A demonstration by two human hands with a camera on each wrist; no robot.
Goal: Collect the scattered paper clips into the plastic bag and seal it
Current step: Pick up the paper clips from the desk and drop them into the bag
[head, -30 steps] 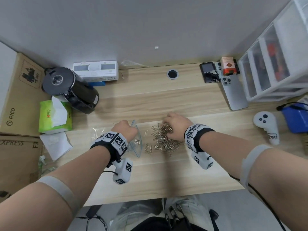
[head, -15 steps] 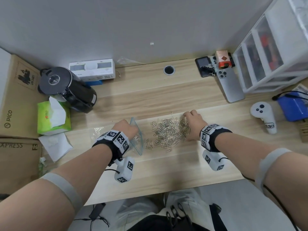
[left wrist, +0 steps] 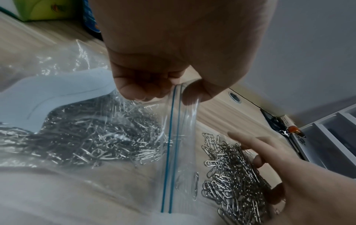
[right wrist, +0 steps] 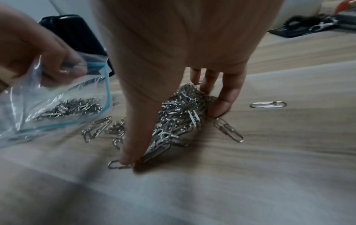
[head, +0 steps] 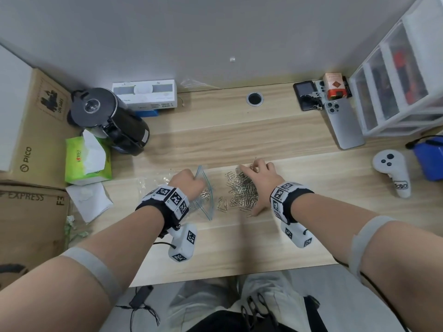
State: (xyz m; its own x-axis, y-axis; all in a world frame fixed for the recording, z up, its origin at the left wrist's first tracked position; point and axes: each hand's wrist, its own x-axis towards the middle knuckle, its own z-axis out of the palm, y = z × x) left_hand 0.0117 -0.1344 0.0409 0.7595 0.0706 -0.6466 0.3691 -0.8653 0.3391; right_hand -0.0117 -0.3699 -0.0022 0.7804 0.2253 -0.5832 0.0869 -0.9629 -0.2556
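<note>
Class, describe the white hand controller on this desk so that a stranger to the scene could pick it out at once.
Start at the white plastic drawer unit at the desk's far right. Nearer the desk's front edge, beside a blue case, lies the white controller, apart from the right hand. Unlike the flat grey phone nearby, it has a round head with dark buttons and a tapering handle.

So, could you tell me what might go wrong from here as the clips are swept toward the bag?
1. The left hand pinches only one corner of the plastic bag mouth, so the opening may sag and clips could slide under it.
2. The right hand brackets the paper clip pile, but stray clips lie outside its fingers and could be left behind.
3. Clips caught on the blue zip strip could stop it sealing.
</note>
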